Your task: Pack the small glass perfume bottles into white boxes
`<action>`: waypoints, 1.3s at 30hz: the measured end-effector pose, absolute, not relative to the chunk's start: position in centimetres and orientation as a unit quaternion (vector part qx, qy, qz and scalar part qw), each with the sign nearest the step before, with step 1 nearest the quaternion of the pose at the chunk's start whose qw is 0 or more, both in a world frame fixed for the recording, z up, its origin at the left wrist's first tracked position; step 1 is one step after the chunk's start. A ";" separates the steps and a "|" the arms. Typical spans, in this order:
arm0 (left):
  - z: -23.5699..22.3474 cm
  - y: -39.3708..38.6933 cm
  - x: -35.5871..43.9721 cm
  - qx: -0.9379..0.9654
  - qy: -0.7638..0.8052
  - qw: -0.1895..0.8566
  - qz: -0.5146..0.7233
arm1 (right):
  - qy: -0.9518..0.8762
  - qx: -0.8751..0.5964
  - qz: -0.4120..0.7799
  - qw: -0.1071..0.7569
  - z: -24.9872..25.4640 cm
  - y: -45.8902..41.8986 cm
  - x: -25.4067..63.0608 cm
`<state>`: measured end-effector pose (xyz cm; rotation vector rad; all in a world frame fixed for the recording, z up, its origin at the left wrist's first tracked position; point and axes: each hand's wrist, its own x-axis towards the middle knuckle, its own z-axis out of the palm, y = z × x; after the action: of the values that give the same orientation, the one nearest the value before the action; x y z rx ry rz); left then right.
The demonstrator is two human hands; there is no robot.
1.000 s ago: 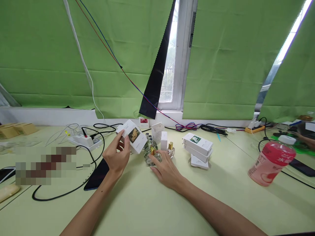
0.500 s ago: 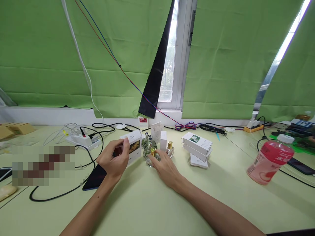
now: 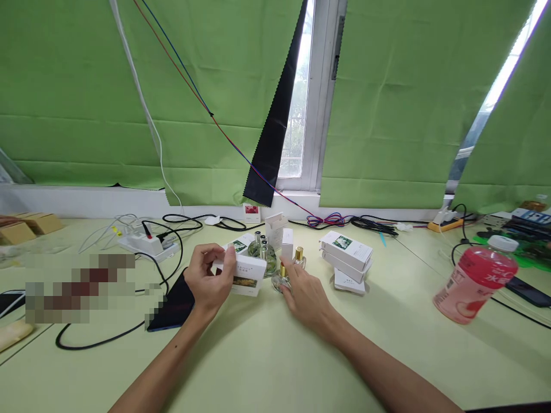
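My left hand [image 3: 210, 284] grips a white carton [image 3: 250, 269] with a yellow flower picture, its printed edge tilted upward. The fingers of my right hand [image 3: 309, 295] close around a small glass perfume bottle [image 3: 280, 281] with a gold cap, standing on the table. Just behind those fingers is a second gold-capped bottle [image 3: 300, 256], partly hidden. Several silver-capped bottles [image 3: 266, 255] cluster between my hands. A small white box [image 3: 287, 244] stands upright behind them, beside an open white carton [image 3: 274, 228]. Another white carton [image 3: 240, 244] lies behind the held one.
White cartons [image 3: 346, 249] are stacked right of my hands. A pink drink bottle [image 3: 476, 284] stands farther right. A dark phone [image 3: 174, 310] lies beside my left forearm, near a power strip [image 3: 148, 246] and cables. Green blinds [image 3: 387, 103] hang behind the table.
My left hand has tipped the carton down and moved it slightly right, revealing another carton behind. My right hand has shifted the gold-capped bottle right, away from the silver-capped ones.
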<state>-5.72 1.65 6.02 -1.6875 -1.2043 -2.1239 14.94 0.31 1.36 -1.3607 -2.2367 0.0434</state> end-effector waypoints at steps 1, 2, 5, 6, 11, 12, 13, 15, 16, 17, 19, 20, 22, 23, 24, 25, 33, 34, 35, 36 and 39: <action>6.0 1.5 -5.6 -0.573 -0.408 0.062 -0.709 | -0.823 -0.507 0.023 0.254 1.4 0.4 15.1; 5.9 1.5 -5.4 -0.583 -0.411 0.038 -0.700 | -0.822 -0.511 0.028 0.250 1.4 0.5 15.2; 5.7 1.2 -4.9 -0.618 -0.421 -0.030 -0.663 | -0.822 -0.511 0.036 0.247 1.5 0.8 15.5; 5.6 1.2 -4.8 -0.630 -0.421 -0.051 -0.650 | -0.822 -0.511 0.037 0.247 1.5 0.9 15.6; 5.1 1.4 -4.6 -0.679 -0.403 -0.150 -0.596 | -0.819 -0.512 0.032 0.256 1.3 1.6 16.3; 5.0 1.5 -4.6 -0.685 -0.398 -0.168 -0.587 | -0.818 -0.512 0.029 0.259 1.2 1.7 16.5; 4.9 1.5 -4.6 -0.689 -0.392 -0.186 -0.580 | -0.816 -0.513 0.026 0.264 1.2 1.9 16.6; 4.7 1.7 -4.6 -0.696 -0.382 -0.220 -0.567 | -0.816 -0.510 0.022 0.272 1.0 2.3 17.0; 4.6 1.7 -4.6 -0.698 -0.377 -0.236 -0.561 | -0.816 -0.509 0.019 0.275 0.9 2.4 17.2; 4.5 1.8 -4.6 -0.701 -0.373 -0.251 -0.554 | -0.816 -0.507 0.017 0.277 0.9 2.5 17.4; 4.4 1.9 -4.5 -0.706 -0.364 -0.276 -0.541 | -0.817 -0.504 0.015 0.279 0.9 2.7 17.7; 4.4 1.9 -4.5 -0.710 -0.359 -0.282 -0.536 | -0.818 -0.502 0.017 0.281 0.9 2.8 17.8; 4.4 2.0 -4.4 -0.720 -0.354 -0.279 -0.528 | -0.819 -0.497 0.026 0.285 1.1 2.8 18.0; 4.4 2.0 -4.4 -0.727 -0.353 -0.271 -0.522 | -0.820 -0.495 0.031 0.288 1.2 2.7 18.0; 4.4 2.0 -4.5 -0.737 -0.353 -0.259 -0.514 | -0.820 -0.493 0.036 0.289 1.3 2.7 18.0; 4.4 2.1 -4.5 -0.749 -0.352 -0.246 -0.504 | -0.820 -0.491 0.041 0.290 1.3 2.7 18.1; 4.4 2.1 -4.6 -0.794 -0.348 -0.176 -0.467 | -0.822 -0.485 0.045 0.295 1.1 2.9 18.2; 4.4 2.1 -4.6 -0.794 -0.350 -0.174 -0.466 | -0.822 -0.486 0.044 0.296 1.0 2.9 18.2; 4.4 2.0 -4.6 -0.795 -0.351 -0.171 -0.464 | -0.821 -0.486 0.043 0.297 1.0 2.9 18.2; 4.4 2.0 -4.6 -0.797 -0.351 -0.167 -0.462 | -0.820 -0.486 0.043 0.298 1.0 2.9 18.2; 4.4 2.0 -4.7 -0.802 -0.347 -0.157 -0.459 | -0.821 -0.483 0.047 0.301 1.1 2.9 18.3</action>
<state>-4.67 1.95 4.38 -2.8078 -1.2159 -1.6078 18.29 2.87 1.14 -1.2816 -2.1772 0.1236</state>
